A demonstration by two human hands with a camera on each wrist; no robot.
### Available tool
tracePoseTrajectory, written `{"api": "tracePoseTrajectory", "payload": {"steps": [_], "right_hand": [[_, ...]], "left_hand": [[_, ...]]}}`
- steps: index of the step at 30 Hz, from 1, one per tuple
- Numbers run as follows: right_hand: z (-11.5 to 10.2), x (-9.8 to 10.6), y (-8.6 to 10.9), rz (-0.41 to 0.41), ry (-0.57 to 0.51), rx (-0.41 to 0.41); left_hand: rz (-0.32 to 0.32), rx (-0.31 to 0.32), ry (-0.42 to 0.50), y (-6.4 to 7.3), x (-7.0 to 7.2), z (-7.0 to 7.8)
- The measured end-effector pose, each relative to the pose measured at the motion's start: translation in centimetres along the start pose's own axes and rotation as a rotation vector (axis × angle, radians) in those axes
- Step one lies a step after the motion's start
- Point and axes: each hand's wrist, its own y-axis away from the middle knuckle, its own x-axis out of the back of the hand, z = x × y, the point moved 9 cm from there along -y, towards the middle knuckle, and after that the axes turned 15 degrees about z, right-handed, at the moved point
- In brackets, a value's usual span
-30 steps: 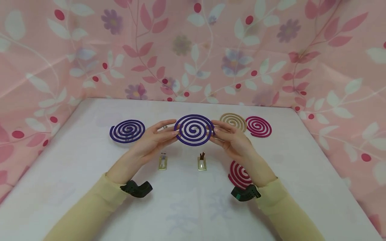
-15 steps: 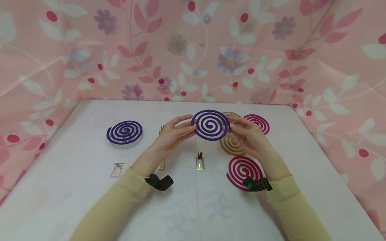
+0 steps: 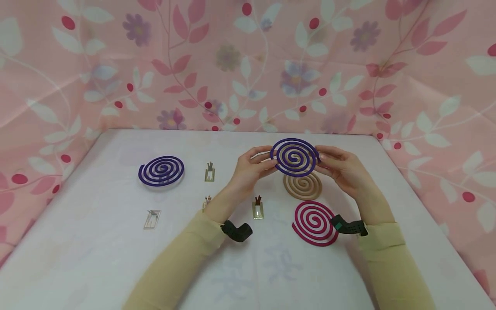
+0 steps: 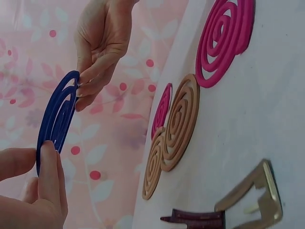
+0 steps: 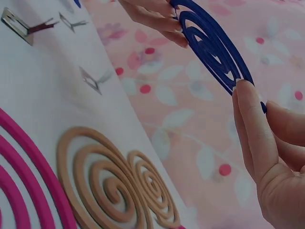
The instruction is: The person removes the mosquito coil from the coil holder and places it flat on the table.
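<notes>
Both hands hold a dark purple mosquito coil (image 3: 295,159) raised over the right back of the table. My left hand (image 3: 249,168) pinches its left edge between thumb and fingers, and my right hand (image 3: 344,168) pinches the right edge. In the left wrist view the coil (image 4: 58,117) is tilted and clear of the table. Below it lies a tan coil (image 3: 303,187); a second tan coil (image 5: 151,183) is mostly covered in the head view. One magenta coil (image 3: 315,224) lies nearer me, and another (image 4: 162,110) is hidden behind my right hand in the head view.
At the left, another purple coil (image 3: 161,171) sits raised on a stand. Small metal coil stands with upright prongs are spread about: one at the back (image 3: 209,174), one dark-pronged (image 3: 258,209), one partly behind my left forearm (image 3: 207,202), and a silver one (image 3: 152,219).
Both hands have carried the purple coil to the right and slightly back, from the table's middle to above the tan coils. The stands at the left have come out from behind my left arm.
</notes>
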Motion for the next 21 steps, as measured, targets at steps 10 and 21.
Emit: {"api": "tracePoseTrajectory", "payload": {"steps": [10,21], "right_hand": [[-2.1,3.6,0.0,0.067,0.101,0.046],[-3.6,7.0,0.4,0.026,0.077,0.074]], "left_hand": [[0.045,-0.029,0.056,-0.3,-3.9,-0.8],[0.09,-0.039,0.135,-0.6,-7.9,-2.6]]}}
